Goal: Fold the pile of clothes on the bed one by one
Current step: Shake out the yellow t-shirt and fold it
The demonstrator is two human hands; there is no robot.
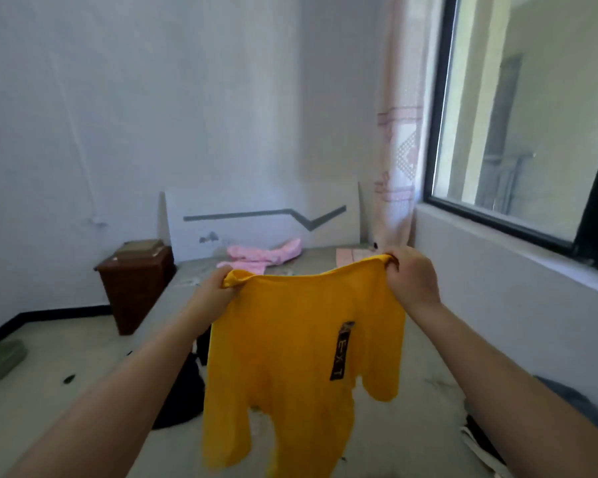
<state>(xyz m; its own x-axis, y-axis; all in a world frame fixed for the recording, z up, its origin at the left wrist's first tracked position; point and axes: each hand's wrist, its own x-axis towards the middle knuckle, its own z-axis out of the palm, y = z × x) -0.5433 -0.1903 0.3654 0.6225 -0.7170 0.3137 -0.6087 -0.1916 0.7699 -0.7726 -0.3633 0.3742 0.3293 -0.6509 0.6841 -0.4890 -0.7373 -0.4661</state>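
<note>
Your left hand (210,294) and right hand (411,277) each pinch a bunched top corner of the soft yellow shirt (301,367), which hangs limp above the grey bed (325,263).

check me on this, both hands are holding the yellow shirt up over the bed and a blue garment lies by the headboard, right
Not quite: the head view shows the garment by the headboard is pink, not blue. The rest holds: the left hand and right hand hold the yellow shirt up over the bed.
</note>
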